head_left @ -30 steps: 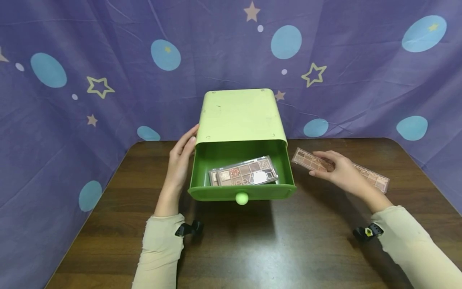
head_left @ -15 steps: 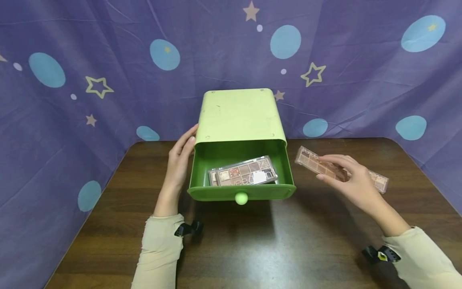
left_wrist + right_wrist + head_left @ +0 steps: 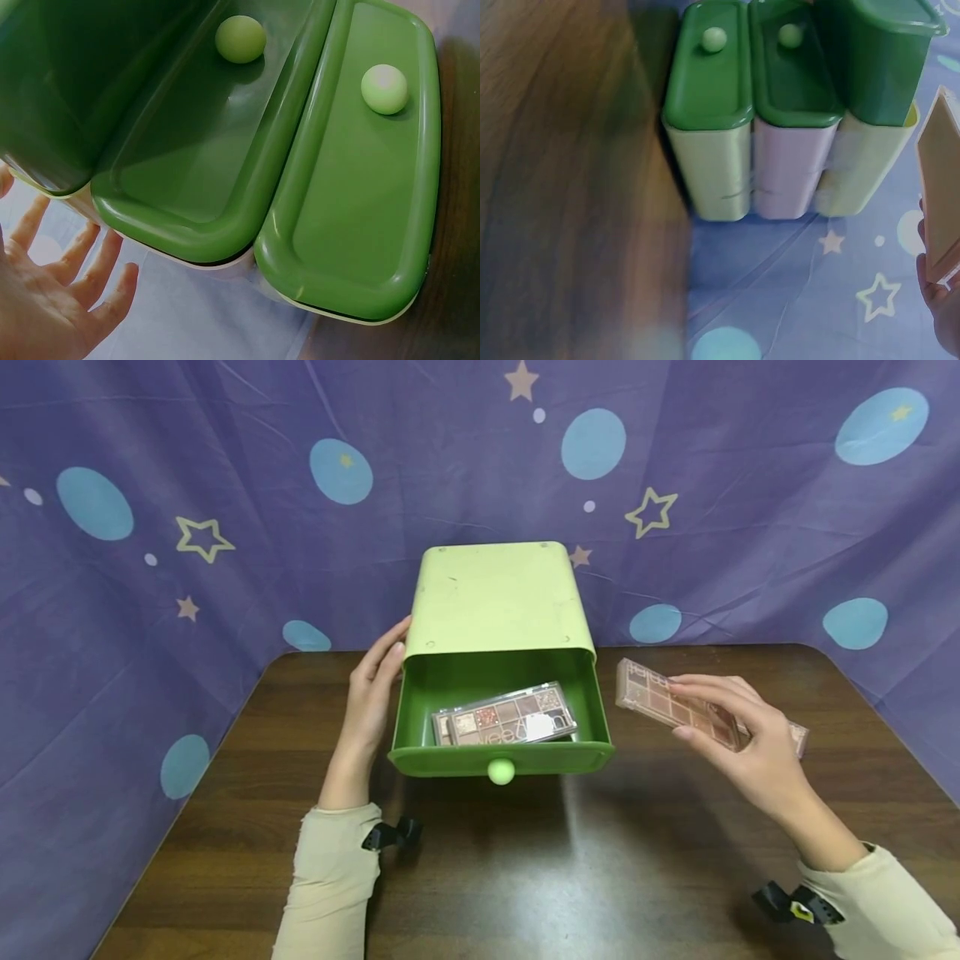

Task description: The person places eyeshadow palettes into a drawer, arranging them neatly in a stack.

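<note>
My right hand [image 3: 757,752] pinches a clear-lidded eyeshadow palette [image 3: 660,697] above the table, to the right of the drawer cabinet [image 3: 498,597]. In the right wrist view that palette [image 3: 941,176] shows at the right edge. The cabinet's top drawer [image 3: 442,762] is pulled out, with its round knob [image 3: 502,771] facing me. Inside lie overlapping eyeshadow palettes [image 3: 510,714], partly hidden by the drawer front. My left hand [image 3: 370,693] touches the cabinet's left side with extended fingers; in the left wrist view the hand [image 3: 60,292] shows its fingers spread beside the stack.
Another palette [image 3: 798,739] lies on the brown wooden table [image 3: 660,877], mostly hidden behind my right hand. Below the pulled-out drawer are two closed drawers, a middle one [image 3: 795,82] and a bottom one [image 3: 709,86]. A purple patterned cloth [image 3: 480,460] hangs behind the table.
My right hand has drawn back to the right and nearer to me, and the palette in it is higher and more tilted. My left hand and the drawer stay put.
</note>
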`<state>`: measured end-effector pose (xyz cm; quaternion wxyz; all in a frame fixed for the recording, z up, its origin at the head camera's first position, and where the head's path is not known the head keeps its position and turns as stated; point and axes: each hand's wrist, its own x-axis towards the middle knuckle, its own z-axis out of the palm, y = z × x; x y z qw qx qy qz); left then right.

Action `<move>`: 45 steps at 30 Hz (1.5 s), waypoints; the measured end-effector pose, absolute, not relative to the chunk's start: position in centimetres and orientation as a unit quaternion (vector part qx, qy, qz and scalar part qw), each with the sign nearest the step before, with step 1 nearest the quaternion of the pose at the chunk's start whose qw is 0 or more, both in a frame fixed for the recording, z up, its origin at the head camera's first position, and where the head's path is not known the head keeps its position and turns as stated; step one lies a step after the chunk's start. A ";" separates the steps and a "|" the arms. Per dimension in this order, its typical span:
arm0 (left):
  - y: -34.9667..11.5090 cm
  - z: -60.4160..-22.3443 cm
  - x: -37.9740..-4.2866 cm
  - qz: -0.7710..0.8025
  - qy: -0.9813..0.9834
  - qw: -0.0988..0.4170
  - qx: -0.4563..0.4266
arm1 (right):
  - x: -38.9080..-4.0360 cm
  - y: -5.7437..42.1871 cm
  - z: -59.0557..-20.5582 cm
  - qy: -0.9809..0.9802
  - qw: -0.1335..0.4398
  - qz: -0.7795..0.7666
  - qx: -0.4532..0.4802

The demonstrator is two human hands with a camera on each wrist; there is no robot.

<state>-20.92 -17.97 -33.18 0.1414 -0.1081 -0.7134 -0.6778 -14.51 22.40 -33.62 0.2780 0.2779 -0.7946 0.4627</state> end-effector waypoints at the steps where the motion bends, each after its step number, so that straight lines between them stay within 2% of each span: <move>1: -18.0 -33.2 -20.9 -0.678 -0.713 0.141 -0.108 | -14.5 22.3 -33.5 -0.791 0.281 0.463 0.286; 12: -17.9 -33.1 -21.0 -0.683 -0.708 0.145 -0.104 | -14.8 20.3 -32.1 -0.748 0.289 0.484 0.350; 26: -17.8 -33.1 -21.1 -0.681 -0.709 0.144 -0.109 | -13.5 16.1 -28.4 -0.731 0.259 0.498 0.388; 37: -17.7 -33.0 -21.0 -0.682 -0.709 0.146 -0.109 | -15.6 15.2 -29.8 -0.719 0.237 0.504 0.416; 45: -17.9 -33.1 -20.9 -0.677 -0.714 0.145 -0.102 | -15.9 13.9 -29.3 -0.743 0.201 0.482 0.419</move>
